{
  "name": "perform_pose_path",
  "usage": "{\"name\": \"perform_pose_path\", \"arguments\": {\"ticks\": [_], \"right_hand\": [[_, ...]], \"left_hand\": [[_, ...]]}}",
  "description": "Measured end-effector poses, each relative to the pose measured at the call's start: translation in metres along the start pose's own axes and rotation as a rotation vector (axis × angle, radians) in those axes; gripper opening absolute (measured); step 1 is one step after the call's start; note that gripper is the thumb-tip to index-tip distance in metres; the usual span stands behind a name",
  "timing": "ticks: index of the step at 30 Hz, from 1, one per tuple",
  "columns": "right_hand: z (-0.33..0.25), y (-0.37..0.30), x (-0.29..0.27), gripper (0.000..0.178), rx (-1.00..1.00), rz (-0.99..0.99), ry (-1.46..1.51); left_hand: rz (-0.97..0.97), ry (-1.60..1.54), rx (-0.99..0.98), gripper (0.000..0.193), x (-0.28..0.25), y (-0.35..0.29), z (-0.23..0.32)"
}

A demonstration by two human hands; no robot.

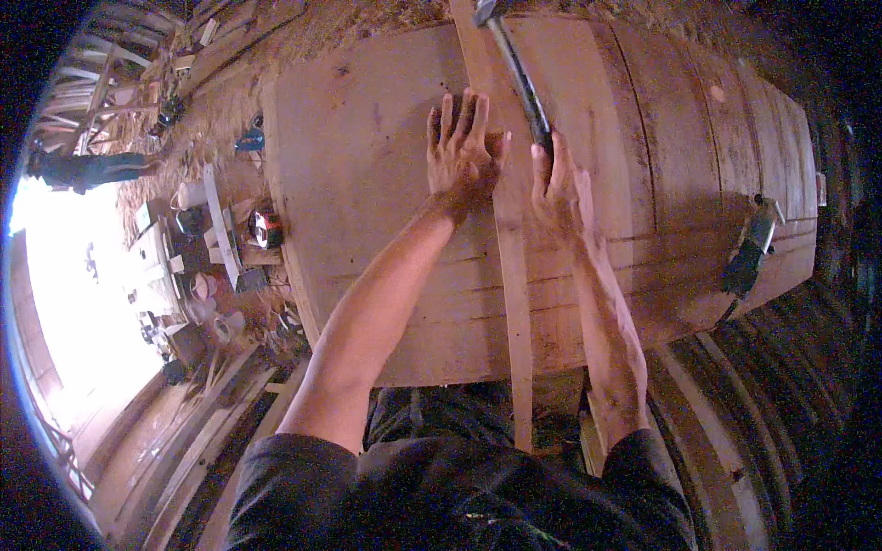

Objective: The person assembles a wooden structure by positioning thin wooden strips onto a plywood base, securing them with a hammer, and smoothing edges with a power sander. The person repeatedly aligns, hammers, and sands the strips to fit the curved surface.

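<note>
A long, narrow wooden strip [514, 303] lies across the wide wooden board [386, 266] in front of me, running away from my body and past its near edge. My left hand [464, 156] is pressed flat beside the strip with its fingers stretched out, and the thumb reaches to the strip. My right hand [562, 193] is wrapped round the dark grip of a hammer [519, 69]. The hammer slants up and to the left from that hand, its metal head over the strip's far part.
A tool with dark cloth [755, 241] lies at the board's right; its kind is unclear. Left of the board are a red-and-black tape measure [265, 229] and assorted clutter. Lumber planks [717, 422] lie at the lower right. Another person [96, 169] is at the far left.
</note>
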State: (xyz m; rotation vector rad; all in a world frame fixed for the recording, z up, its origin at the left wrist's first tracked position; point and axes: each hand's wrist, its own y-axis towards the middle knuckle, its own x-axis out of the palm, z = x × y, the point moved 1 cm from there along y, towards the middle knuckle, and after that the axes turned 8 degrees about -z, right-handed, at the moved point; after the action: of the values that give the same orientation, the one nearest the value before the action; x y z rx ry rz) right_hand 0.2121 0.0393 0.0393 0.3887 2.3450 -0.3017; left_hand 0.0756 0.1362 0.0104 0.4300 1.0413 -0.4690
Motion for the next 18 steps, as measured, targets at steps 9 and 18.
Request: {"name": "perform_pose_path", "arguments": {"ticks": [9,18], "right_hand": [[0.017,-0.004,0.024,0.050,0.021,0.238,0.009],[-0.004,0.007,0.006,0.049,0.054,0.039,-0.122]], "left_hand": [[-0.025,-0.009,0.006,0.065,0.003,0.008,0.006],[-0.024,-0.026,0.008,0.066,0.003,0.009,0.002]]}}
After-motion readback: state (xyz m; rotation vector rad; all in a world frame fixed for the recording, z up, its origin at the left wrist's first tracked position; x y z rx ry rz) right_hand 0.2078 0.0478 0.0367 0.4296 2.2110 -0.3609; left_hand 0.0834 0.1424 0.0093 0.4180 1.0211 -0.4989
